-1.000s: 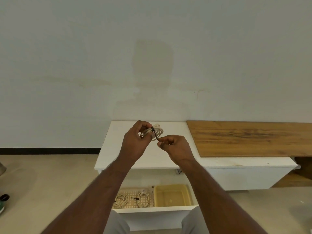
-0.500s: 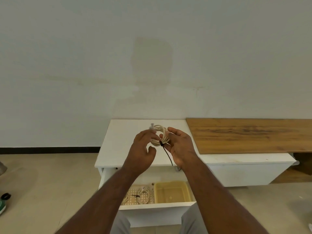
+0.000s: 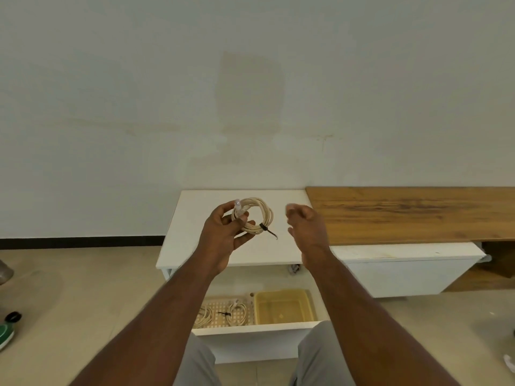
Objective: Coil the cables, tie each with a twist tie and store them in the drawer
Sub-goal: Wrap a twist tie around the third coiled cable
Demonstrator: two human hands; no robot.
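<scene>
My left hand (image 3: 223, 232) holds a coiled cream cable (image 3: 260, 213) above the white cabinet top (image 3: 192, 232), fingers curled round the coil's left side. A black twist tie (image 3: 266, 228) is wrapped round the coil's lower right, its loose end sticking out to the right. My right hand (image 3: 305, 228) hovers a short way to the right of the coil, fingers relaxed, holding nothing. Below, the open drawer (image 3: 250, 328) holds two coiled cream cables (image 3: 237, 312) on a perforated tray; at least one shows a black tie.
A yellow plastic bin (image 3: 284, 306) sits in the drawer's right part. A wooden board (image 3: 404, 213) covers the cabinet top to the right. A plain wall rises behind. A green-and-black object (image 3: 7, 328) lies on the floor at far left.
My right hand has let go of the coil and twist tie and drawn away to the right. The tied coil stays in my left hand, now more plainly in view.
</scene>
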